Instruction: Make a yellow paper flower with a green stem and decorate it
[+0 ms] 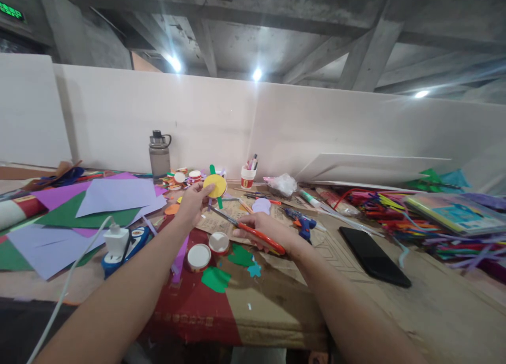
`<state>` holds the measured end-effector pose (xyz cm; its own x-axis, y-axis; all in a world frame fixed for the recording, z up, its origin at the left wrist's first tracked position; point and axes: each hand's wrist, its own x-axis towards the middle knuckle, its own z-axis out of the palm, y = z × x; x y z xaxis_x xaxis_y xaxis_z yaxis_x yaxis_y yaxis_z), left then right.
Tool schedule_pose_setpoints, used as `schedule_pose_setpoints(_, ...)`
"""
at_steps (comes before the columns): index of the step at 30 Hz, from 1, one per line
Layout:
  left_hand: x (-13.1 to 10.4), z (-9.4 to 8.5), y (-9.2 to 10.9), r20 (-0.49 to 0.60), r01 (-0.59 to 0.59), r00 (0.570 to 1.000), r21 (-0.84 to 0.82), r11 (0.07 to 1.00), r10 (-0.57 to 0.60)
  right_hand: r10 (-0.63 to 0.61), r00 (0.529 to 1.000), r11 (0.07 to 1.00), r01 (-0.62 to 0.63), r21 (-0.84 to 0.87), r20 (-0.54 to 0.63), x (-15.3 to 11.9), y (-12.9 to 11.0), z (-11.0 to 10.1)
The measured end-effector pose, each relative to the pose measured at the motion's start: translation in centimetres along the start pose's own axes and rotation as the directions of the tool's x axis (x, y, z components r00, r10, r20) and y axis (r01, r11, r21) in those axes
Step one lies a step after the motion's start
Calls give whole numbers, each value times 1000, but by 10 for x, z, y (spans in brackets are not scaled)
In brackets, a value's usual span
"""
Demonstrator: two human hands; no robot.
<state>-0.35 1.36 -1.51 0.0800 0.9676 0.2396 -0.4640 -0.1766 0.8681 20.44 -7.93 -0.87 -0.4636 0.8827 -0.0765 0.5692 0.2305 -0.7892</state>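
My left hand (192, 202) pinches a yellow paper disc (215, 185) by its left edge. Green strips stick out above and below the disc, and a purple strip hangs under it. In my right hand (265, 228) is a pair of scissors (261, 236) with red-orange handles, its blades pointing up and left toward the strips below the disc. Whether the blades touch a strip, I cannot tell. Beneath my hands lie two small white-topped round cups (199, 257), green paper scraps (216, 279) and a blue paper piece (254, 269). A lilac scalloped disc (261, 206) lies just beyond my right hand.
Coloured paper sheets (114, 196) and a blue power strip with a white charger (117, 240) are at left. A bottle (159, 155) and a pen cup (248, 175) stand behind. Rightward are a blue glue gun (303, 224), a black phone (373, 256) and fuzzy craft stems (395, 206).
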Motion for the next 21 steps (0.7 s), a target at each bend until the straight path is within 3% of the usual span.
schedule_pose_setpoints(9,0,1,1,-6,13,1000,-30,999,-13,6,1000,999,-7,-53,-14,-1,-2,-1)
schedule_pose_setpoints(14,1,0,6,-73,6,997,-73,997,-12,-23,999,997,21,-71,-35,-3,-8,-2)
schedule_pose_setpoints(18,7,-10,9,-194,-27,981,-124,992,2,-64,984,997,70,28,-167,-3,-13,-4)
schedule_pose_setpoints(21,10,-16,9,-292,-8,956,-144,990,-34,-17,953,991,57,124,-303,2,-8,-5)
